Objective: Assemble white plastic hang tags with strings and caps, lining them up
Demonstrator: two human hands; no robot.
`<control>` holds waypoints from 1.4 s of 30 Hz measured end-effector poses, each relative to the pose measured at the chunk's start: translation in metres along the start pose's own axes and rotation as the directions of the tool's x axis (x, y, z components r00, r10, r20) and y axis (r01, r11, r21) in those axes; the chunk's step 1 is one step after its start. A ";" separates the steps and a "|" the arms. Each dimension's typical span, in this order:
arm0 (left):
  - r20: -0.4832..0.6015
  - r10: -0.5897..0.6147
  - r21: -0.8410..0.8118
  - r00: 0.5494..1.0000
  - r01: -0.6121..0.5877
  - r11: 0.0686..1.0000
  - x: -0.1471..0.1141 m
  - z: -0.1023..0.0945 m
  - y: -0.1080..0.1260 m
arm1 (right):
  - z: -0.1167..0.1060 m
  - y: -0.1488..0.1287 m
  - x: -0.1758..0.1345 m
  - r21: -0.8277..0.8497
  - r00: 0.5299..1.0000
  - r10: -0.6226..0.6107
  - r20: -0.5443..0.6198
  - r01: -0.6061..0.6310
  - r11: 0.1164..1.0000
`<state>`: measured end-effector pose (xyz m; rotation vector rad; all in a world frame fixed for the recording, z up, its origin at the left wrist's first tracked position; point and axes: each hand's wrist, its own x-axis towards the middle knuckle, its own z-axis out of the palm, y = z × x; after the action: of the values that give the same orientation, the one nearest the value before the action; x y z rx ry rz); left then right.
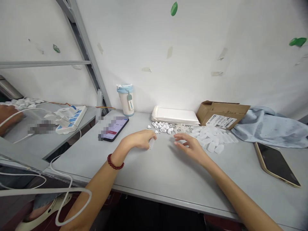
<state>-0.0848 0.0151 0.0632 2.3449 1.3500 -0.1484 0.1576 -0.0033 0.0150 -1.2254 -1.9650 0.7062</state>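
My left hand (143, 138), with a dark red bead bracelet (115, 162) at its wrist, has its fingers curled round a small translucent plastic sleeve (151, 143) just above the table. Beyond it lie small white plastic caps (164, 127), several with short pins. My right hand (189, 145) hovers over the table, its fingers apart and nothing visible in them. Right behind that hand is a heap of flat translucent plastic sleeves (216, 138). Between caps and sleeves sits a tangle of thin off-white loops (181, 128).
At the back stand a cup (126, 101), a stack of white sheets (176, 115) and a cardboard box (222, 115). Phones lie left (114, 128) and right (276, 163), the right one near a blue cloth (271, 128). Beyond the left frame, another person's hand (9, 117) and a power strip (72, 118) show.
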 end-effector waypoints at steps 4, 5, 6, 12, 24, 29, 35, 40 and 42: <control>0.006 0.004 0.000 1.000 -0.004 1.000 -0.001 -0.001 0.001 | 0.000 0.001 0.000 -0.010 1.000 -0.003 0.000 0.003 1.000; 0.011 0.001 -0.002 1.000 -0.001 1.000 -0.001 -0.002 0.001 | 0.000 0.001 0.000 -0.012 1.000 -0.004 0.001 0.004 1.000; 0.017 -0.005 -0.003 1.000 0.005 1.000 -0.001 -0.002 0.001 | 0.000 0.002 0.000 -0.013 1.000 -0.004 0.003 0.004 1.000; 0.029 -0.009 -0.013 1.000 0.010 1.000 -0.003 -0.002 0.002 | 0.000 0.001 0.000 -0.021 1.000 -0.007 0.010 0.008 1.000; 0.036 -0.017 -0.059 0.999 0.019 0.998 -0.003 -0.003 0.002 | -0.001 0.000 0.000 -0.025 1.000 -0.014 0.017 0.015 1.000; 0.035 -0.027 -0.047 0.999 0.029 0.998 -0.004 -0.004 0.004 | -0.002 0.000 0.000 -0.032 1.000 0.000 0.013 0.001 0.999; 0.040 -0.062 -0.035 0.997 0.063 0.997 -0.005 -0.004 0.004 | -0.004 0.000 0.001 -0.037 1.000 0.001 0.004 0.000 0.999; 0.032 -0.052 -0.027 0.998 0.053 0.998 -0.003 -0.003 0.005 | -0.007 0.003 0.002 -0.049 1.000 -0.009 -0.027 0.008 0.999; 0.030 -0.049 -0.027 0.998 0.049 0.998 -0.003 -0.003 0.005 | -0.008 0.006 0.003 -0.062 0.999 -0.015 -0.047 0.013 0.998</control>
<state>-0.0827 0.0120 0.0687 2.2788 1.3873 -0.1767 0.1660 0.0023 0.0165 -1.2525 -1.9674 0.6081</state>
